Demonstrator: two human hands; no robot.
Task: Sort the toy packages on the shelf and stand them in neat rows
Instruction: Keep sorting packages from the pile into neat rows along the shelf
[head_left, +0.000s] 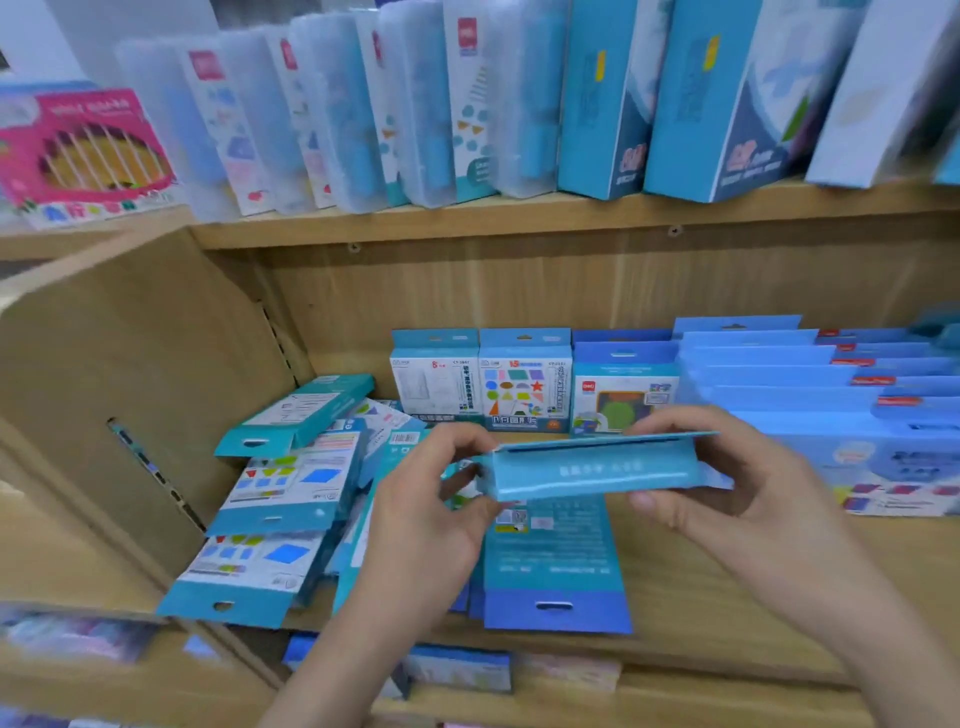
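The fingers of your left hand (426, 504) and right hand (727, 483) curl round the two ends of a flat blue box (587, 470). You hold it sideways, just above the messy pile of boxes (280, 499) on the shelf (727, 597).

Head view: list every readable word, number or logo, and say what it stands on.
"8": white standing package.
"15": coloured-shapes package.
Everything else, including the red logos and the print on the held blue package, is too blurred to read.
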